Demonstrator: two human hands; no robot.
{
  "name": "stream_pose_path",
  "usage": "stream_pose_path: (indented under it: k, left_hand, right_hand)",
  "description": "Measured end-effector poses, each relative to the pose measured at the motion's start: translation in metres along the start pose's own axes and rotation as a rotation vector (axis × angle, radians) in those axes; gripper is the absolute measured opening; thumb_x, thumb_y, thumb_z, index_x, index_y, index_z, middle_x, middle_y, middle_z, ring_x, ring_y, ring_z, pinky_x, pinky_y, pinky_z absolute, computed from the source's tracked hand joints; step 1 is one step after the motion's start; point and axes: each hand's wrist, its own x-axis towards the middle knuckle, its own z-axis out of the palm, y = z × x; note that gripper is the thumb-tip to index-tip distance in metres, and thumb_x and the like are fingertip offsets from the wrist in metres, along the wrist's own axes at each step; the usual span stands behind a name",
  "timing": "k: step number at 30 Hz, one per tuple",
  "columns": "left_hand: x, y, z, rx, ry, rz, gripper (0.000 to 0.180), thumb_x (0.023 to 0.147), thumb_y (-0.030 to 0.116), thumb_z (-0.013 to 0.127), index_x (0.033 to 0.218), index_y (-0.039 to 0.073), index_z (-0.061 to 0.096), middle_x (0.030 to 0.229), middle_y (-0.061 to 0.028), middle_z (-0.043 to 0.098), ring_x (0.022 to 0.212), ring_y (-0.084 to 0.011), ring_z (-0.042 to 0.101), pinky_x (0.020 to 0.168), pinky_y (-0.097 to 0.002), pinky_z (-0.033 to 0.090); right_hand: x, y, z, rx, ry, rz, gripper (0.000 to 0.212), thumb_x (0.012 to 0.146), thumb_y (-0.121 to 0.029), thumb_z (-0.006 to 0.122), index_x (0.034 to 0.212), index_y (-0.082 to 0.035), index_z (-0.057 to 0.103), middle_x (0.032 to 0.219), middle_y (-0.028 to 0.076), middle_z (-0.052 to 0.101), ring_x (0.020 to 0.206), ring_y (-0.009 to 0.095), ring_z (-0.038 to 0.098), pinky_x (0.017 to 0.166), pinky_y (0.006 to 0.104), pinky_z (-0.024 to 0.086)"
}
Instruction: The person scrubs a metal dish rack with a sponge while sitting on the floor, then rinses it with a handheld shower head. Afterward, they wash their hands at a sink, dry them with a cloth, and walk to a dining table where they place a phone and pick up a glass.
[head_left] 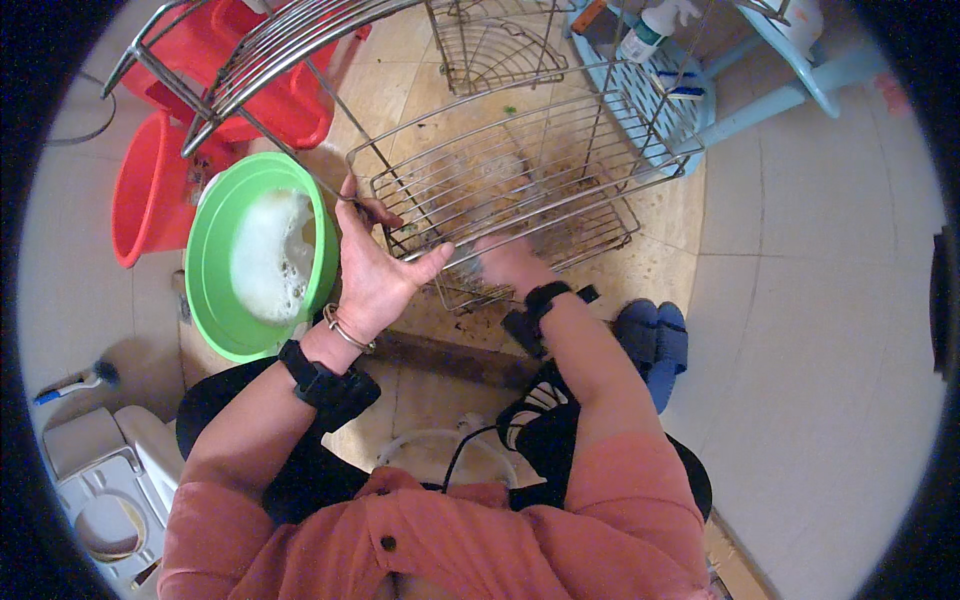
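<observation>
A metal wire rack (520,215) with several tiers is tilted over the wet, dirty floor in front of me. My left hand (375,270) is closed around its near left edge, the thumb over a front bar and the fingers behind. My right hand (508,262) reaches in at the rack's lower bars, close to the left hand. Motion smears it, and its fingers are hidden, so what it holds cannot be made out. Left of my left hand stands a green basin (210,265) with white suds (270,260) in it.
Red plastic tubs (150,190) stand at the far left. A light blue plastic shelf (640,90) at the far right bears a spray bottle (655,35) and a brush (680,85). Blue slippers (652,345) lie right of my knee. Another brush (85,382) lies at the left.
</observation>
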Motion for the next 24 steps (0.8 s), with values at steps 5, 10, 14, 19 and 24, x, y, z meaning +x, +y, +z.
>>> stream_pose_path:
  k: [5,10,14,19,24]
  left_hand:
    - [0.001,0.000,0.001,-0.054,0.005,-0.030,0.108,0.053,0.018,0.084,0.132,-0.008,0.015,0.089,-0.0060,0.040,0.082,-0.0157,0.046,0.084,-0.0294,0.041]
    - [0.003,0.004,0.000,-0.040,-0.009,-0.020,0.108,0.053,0.017,0.084,0.133,-0.007,0.014,0.089,-0.0059,0.040,0.082,-0.0158,0.045,0.084,-0.0288,0.041]
    - [0.002,0.007,-0.003,-0.021,-0.009,-0.024,0.107,0.054,0.017,0.084,0.133,-0.007,0.015,0.089,-0.0057,0.039,0.082,-0.0158,0.045,0.084,-0.0291,0.041]
    - [0.002,0.003,0.000,0.017,0.010,0.026,0.107,0.053,0.016,0.084,0.132,-0.006,0.016,0.089,-0.0056,0.040,0.082,-0.0159,0.045,0.082,-0.0296,0.042]
    - [0.000,0.004,-0.001,-0.019,0.000,-0.007,0.107,0.053,0.015,0.084,0.133,-0.006,0.016,0.090,-0.0056,0.041,0.083,-0.0160,0.046,0.083,-0.0294,0.041]
  right_hand:
    - [-0.026,0.086,-0.049,-0.235,0.153,0.588,0.030,0.087,-0.025,0.043,0.104,-0.007,0.061,0.101,0.021,0.063,0.092,0.035,0.062,0.075,0.0483,0.050]
    - [-0.015,0.059,-0.029,-0.232,0.151,0.386,0.025,0.082,-0.020,0.049,0.095,-0.007,0.066,0.091,0.017,0.066,0.085,0.033,0.065,0.072,0.0465,0.051]
    - [0.004,0.005,-0.009,-0.098,-0.038,0.196,0.024,0.078,-0.018,0.050,0.091,-0.006,0.067,0.095,0.019,0.065,0.086,0.034,0.064,0.074,0.0452,0.052]
    - [-0.009,0.043,-0.033,-0.212,0.204,0.321,0.022,0.080,-0.019,0.051,0.084,-0.007,0.068,0.091,0.016,0.066,0.083,0.032,0.065,0.071,0.0460,0.051]
    - [-0.035,0.097,-0.036,-0.214,0.313,0.589,0.021,0.081,-0.020,0.051,0.082,-0.008,0.068,0.087,0.014,0.066,0.079,0.031,0.065,0.065,0.0448,0.051]
